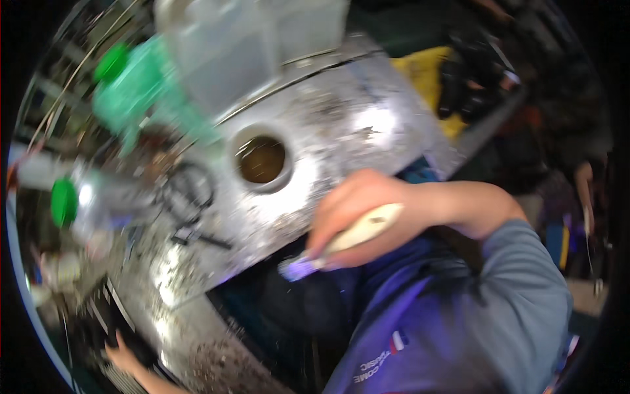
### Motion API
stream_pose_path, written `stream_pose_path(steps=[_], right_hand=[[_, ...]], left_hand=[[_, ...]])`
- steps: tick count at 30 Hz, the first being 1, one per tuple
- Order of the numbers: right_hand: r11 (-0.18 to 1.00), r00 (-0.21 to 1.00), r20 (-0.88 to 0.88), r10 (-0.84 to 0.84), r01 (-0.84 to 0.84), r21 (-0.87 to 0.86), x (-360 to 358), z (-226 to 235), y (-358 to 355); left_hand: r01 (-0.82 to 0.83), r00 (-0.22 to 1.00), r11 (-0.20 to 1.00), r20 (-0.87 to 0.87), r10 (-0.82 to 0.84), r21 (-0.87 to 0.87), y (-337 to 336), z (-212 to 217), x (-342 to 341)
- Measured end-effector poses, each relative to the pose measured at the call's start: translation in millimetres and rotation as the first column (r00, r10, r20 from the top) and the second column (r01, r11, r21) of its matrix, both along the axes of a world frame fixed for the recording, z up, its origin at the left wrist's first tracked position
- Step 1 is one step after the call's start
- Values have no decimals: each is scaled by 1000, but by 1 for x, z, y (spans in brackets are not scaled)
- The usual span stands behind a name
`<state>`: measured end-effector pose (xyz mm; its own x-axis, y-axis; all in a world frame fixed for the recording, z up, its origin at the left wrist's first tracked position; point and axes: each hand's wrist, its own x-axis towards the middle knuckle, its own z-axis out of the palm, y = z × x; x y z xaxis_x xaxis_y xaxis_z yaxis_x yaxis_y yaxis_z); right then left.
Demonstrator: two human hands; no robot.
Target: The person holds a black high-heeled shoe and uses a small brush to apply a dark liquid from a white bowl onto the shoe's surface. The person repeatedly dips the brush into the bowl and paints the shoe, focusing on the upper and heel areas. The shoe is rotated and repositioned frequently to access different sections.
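Note:
My right hand (357, 207) is closed around a small paintbrush (366, 228) with a cream handle. Its short, pale bristles point down and left, past the near edge of the metal table (335, 141). A white cup (274, 186) of brownish liquid stands on the table, beyond and left of that hand. At the lower left, my left hand (125, 359) lies against a black ribbed object (108, 315), one finger stretched out and apart from the others. Blur hides how firmly it touches.
Cloudy plastic bins (230, 59) stand at the back. Left of the cup are a green plastic bag (141, 85), a clear jar with a green lid (63, 202) and a coiled black cable (187, 190). Yellow material (423, 75) with black items lies at the far right. Another person's arm (584, 190) shows rightmost.

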<state>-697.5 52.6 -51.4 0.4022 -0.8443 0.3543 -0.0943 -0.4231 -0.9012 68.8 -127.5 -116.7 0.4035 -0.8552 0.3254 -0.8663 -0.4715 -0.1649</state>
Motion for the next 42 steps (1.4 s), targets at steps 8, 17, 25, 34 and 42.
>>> stream_pose_path(steps=[8,17,25,34,42], right_hand=[[892,903,-125,-411,371,-258,-81,15,53],[834,70,-884,-462,375,-406,-350,-74,115],[971,-240,-943,-230,6,-238,-422,-144,111],[661,170,-731,-661,592,-460,-406,-59,113],[522,587,143,-797,788,-327,-298,55,137]], left_hand=[[628,770,677,428,-473,-383,101,59,-160],[494,857,861,235,-459,-121,239,47,-246],[474,880,874,12,-476,-111,283,63,-322],[525,828,831,-119,-548,-183,312,71,-356],[685,609,702,-373,-700,-197,309,62,-416]])
